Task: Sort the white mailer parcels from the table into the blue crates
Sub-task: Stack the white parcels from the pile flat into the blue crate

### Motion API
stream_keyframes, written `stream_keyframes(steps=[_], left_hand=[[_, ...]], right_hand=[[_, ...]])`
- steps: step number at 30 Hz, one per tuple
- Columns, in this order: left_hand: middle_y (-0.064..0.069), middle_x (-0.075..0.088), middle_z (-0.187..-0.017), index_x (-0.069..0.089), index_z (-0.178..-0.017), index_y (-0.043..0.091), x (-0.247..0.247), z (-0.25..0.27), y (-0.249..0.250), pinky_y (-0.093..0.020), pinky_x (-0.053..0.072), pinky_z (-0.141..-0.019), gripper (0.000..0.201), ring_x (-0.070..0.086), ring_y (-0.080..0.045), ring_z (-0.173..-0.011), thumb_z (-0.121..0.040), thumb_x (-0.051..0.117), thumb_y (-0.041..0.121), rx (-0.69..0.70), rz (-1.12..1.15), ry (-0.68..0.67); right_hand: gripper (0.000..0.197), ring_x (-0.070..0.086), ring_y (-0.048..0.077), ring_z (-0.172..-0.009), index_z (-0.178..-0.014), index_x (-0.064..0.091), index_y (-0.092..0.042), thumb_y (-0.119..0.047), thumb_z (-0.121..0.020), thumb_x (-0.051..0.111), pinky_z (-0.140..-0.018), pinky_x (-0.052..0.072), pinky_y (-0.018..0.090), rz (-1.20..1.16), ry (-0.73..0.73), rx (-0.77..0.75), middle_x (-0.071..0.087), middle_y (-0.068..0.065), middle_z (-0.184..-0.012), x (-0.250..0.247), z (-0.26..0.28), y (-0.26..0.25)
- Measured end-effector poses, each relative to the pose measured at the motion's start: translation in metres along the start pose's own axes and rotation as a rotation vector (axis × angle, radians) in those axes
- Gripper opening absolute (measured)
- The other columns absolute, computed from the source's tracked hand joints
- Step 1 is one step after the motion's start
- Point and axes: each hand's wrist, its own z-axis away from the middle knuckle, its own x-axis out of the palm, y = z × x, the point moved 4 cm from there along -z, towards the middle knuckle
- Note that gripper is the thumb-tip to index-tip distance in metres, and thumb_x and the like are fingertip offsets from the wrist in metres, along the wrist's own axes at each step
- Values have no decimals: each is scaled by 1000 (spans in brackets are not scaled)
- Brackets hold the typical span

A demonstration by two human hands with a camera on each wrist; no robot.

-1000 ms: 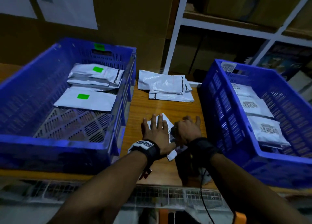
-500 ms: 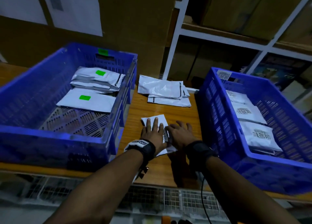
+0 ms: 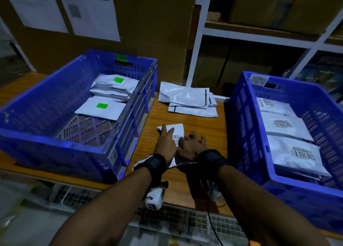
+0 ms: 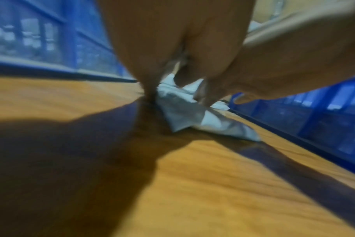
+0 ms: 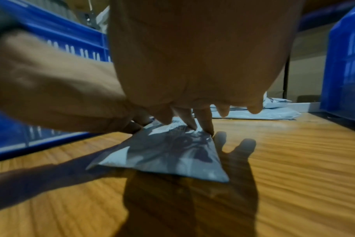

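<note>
Right now, from the head view, both my hands lie on one small white mailer [image 3: 177, 132] in the middle of the wooden table [image 3: 196, 127], between the two blue crates. My left hand [image 3: 165, 143] lies flat on it with fingers straight and spread; my right hand [image 3: 191, 145] rests on its near right part, fingers spread too. A printed code shows between them. Judging by that, this parcel belongs in the right crate [image 3: 239, 127], where three coded mailers already lie; the left crate [image 3: 78, 145] holds a flat mailer and a small stack, both with green stickers. A pile of unsorted mailers [image 3: 187, 101] waits at the far side of the table, so I'd say the sorting is partly done, with this one and that pile left

From the left wrist, blurred, my palm and fingers come down onto crumpled white plastic, blue crate walls on either side, my shadow across the wood grain

From the right wrist, my fingertips [image 5: 201, 121] press straight down on the mailer's far edge, not pinching it. Beyond stands the far pile. Behind the table are brown cartons with paper sheets [image 3: 92, 10] taped on, and white shelving [image 3: 198, 47] to the right; the room is dim
</note>
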Motion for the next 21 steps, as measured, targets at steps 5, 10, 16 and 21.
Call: stream_keyframes(steps=[5,10,16,21], left_hand=[[-6,7,-167,46,-146,10,-12,-5,27,-35,35,-114,41,23,-26,-150,-106,42,16,72,218,25],[-5,13,-166,52,-141,8,-39,-10,85,-37,30,-119,40,21,-23,-150,-104,48,20,291,245,119],[-7,-9,-166,9,-159,10,-94,-16,164,-8,9,-115,75,-1,-16,-153,-99,54,15,477,412,266],[-17,26,-160,23,-154,9,-103,-32,199,-42,36,-115,67,36,-30,-142,-99,55,31,157,572,219]], right_hand=[[80,-10,36,-149,-157,10,-28,-58,-89,41,-115,-3,64,-135,55,-44,8,0,-165,-3,8,-13],[81,10,33,-149,-155,16,-22,-48,-91,57,-117,15,57,-172,273,-2,14,8,-162,-44,7,-12],[58,51,35,-124,-147,35,-9,-28,-96,55,-100,43,38,-284,686,-136,51,16,-139,-147,50,-16],[42,63,33,-104,-137,45,-18,-33,-98,45,-81,48,40,-97,791,-111,64,10,-121,-188,85,-12]])
